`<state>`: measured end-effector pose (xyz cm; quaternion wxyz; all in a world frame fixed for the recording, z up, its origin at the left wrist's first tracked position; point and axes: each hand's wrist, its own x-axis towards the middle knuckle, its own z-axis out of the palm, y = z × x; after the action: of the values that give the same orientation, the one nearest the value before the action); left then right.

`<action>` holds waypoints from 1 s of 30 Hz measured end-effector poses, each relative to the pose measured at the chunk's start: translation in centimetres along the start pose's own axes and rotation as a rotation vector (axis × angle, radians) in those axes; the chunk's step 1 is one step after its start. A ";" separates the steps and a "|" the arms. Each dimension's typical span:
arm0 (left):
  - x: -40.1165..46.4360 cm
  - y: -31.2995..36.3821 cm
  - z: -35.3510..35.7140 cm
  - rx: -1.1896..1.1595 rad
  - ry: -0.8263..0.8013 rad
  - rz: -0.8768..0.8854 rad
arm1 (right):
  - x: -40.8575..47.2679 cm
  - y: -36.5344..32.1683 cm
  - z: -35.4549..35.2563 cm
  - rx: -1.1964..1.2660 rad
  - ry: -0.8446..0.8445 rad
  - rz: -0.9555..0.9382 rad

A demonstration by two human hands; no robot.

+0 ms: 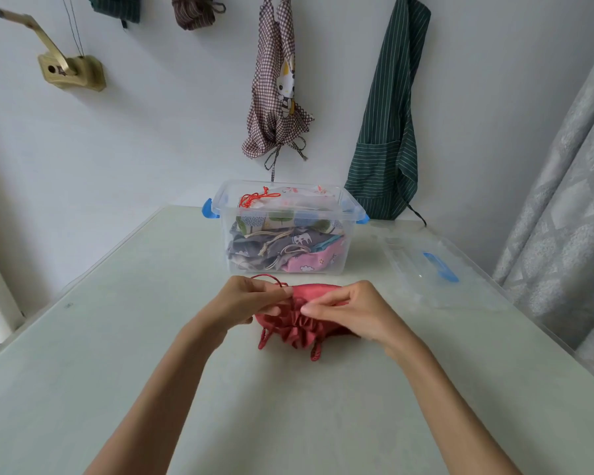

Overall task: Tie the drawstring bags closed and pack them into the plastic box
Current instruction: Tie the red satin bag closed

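The clear plastic box with blue side latches (pixel 282 231) at the far middle of the pale, smooth worktop (pixel 117 337) is already well filled: soft cloth bags lie heaped inside, grey ones printed with small animals, a pink one, a tree-patterned one, and a pale one on top with a bright red-orange cord. So most of the packing looks done. Its transparent lid with a blue handle (pixel 429 265) lies flat on the worktop to the right of the box, still off.

One bag is left outside. A small red drawstring bag of slightly shiny fabric (pixel 299 320) sits on the worktop just in front of the box, its mouth gathered into tight ruffles toward the near side. The left hand (pixel 251 299) pinches the thin red cord (pixel 268 278), which loops up and away from the bag's left side. The right hand (pixel 350 310) has fingertips pressed together on the puckered mouth, holding the gathers. Two short cord ends trail loose onto the worktop nearer the person.

I judge the knot not yet finished; the bag must still be tied, dropped into the box, and perhaps the lid fitted.
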<state>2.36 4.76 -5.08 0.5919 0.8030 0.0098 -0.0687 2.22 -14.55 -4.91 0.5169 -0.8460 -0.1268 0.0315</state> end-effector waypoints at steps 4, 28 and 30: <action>0.1 0.0 0.8 -0.085 -0.052 0.049 | 0.5 2.3 2.1 -0.302 -0.022 0.029; -0.7 1.5 2.0 0.124 -0.183 0.107 | -1.7 -2.2 -4.1 -0.359 -0.244 0.090; -0.8 1.6 2.5 0.192 -0.278 0.128 | -2.6 -3.3 -4.8 -0.354 -0.313 0.133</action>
<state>1.43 1.94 -4.22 0.5115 0.8375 -0.1296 -0.1419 0.03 -17.90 0.02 0.3313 -0.9147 -0.1532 0.1735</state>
